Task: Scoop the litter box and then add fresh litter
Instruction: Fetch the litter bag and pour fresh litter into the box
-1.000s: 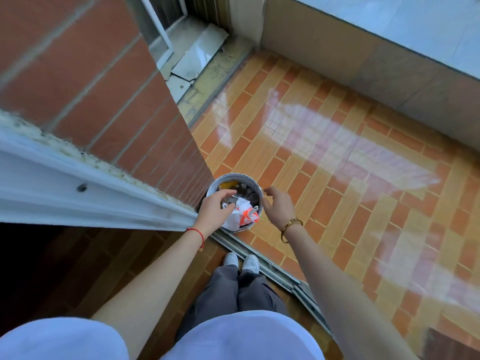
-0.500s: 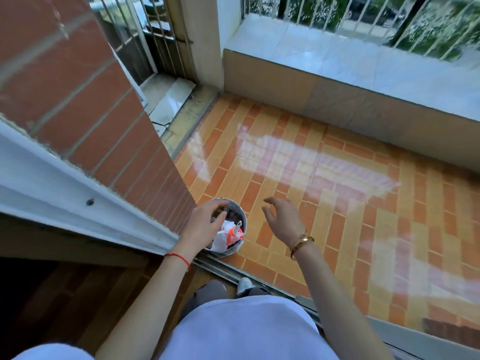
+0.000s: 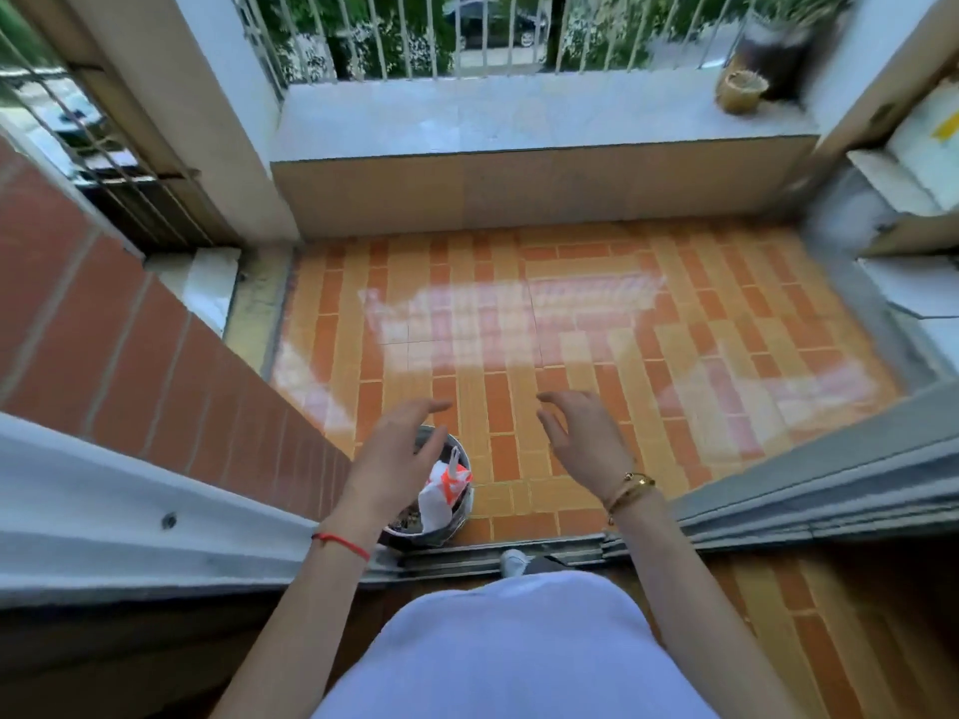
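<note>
Both your hands hang free above the balcony threshold and grip nothing. Your left hand [image 3: 394, 459] has its fingers loosely spread and a little bent, and it overlaps the near left edge of the round bin [image 3: 463, 503]. Your right hand [image 3: 586, 438] is just as relaxed and spread, off to the bin's right over bare tiled floor [image 3: 571, 324]. The bin stands on the tiles, tight in the corner where the brick wall [image 3: 129, 345] meets the sliding-door track [image 3: 493, 555]. A white and orange bag [image 3: 441, 493] sticks up out of it, leaning on its right side. Past the bin the floor lies open all the way to the low ledge [image 3: 519, 116] under the railing [image 3: 415, 33]. The brick wall closes your left side, and cardboard boxes [image 3: 923, 147] crowd the far right edge. A small pot [image 3: 741, 90] sits at the right end of the ledge. One shoe toe [image 3: 514, 560] touches the track, just beside the bin.
</note>
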Demonstrator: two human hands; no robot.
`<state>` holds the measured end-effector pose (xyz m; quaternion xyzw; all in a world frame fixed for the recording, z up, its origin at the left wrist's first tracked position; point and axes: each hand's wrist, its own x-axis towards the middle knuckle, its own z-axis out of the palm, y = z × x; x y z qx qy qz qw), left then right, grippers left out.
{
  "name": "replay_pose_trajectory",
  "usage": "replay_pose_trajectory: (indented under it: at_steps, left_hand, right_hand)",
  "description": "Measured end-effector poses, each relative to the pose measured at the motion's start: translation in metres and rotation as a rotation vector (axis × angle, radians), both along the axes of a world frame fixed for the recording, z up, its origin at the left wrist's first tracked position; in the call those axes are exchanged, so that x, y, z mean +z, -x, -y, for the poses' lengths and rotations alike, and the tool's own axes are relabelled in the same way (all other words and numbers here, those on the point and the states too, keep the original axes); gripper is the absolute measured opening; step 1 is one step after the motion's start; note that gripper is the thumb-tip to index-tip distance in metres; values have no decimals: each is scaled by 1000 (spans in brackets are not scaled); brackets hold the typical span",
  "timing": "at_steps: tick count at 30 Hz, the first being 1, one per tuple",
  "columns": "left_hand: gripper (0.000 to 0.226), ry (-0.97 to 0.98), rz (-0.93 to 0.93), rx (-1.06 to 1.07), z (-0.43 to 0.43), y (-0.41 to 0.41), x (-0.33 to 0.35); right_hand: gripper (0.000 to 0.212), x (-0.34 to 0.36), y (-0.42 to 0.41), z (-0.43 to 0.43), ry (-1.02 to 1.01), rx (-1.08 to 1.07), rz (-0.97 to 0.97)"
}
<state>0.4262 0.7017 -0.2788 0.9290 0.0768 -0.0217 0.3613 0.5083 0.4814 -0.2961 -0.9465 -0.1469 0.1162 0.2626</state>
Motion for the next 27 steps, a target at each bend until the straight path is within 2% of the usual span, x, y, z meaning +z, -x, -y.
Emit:
replay_pose_trajectory:
  at_steps: [12,27]
  left_hand:
    - [33,-5,78,-429,3,27,14]
    - [32,-17,143,-958,137,66,27]
  right_hand:
    - [36,22,137,24,-7,-413,42]
    - [30,33,294,118,-20,-936,124]
